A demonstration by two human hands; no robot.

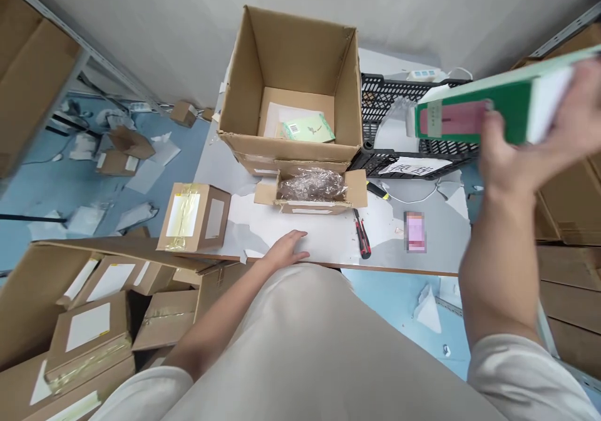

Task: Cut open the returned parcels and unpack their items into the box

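My right hand (521, 152) grips a green-and-white box (511, 108) with a pink panel, raised at the right above the black plastic crate (413, 164); hand and box are slightly blurred. My left hand (285, 250) lies on the front edge of the table (323, 239), fingers spread and holding nothing. Just beyond it stands a small open carton (305, 208) filled with clear plastic wrap (313, 186). Behind that is a large open cardboard box (300, 45), with a light green flat packet (310, 128) at its bottom.
A red-and-black utility knife (362, 236) and a blurred-out pink item (416, 232) lie on the table. A taped carton (195, 218) sits at its left end. Lower left, a big box (28, 277) holds several cartons. Papers and boxes (117, 161) litter the blue floor.
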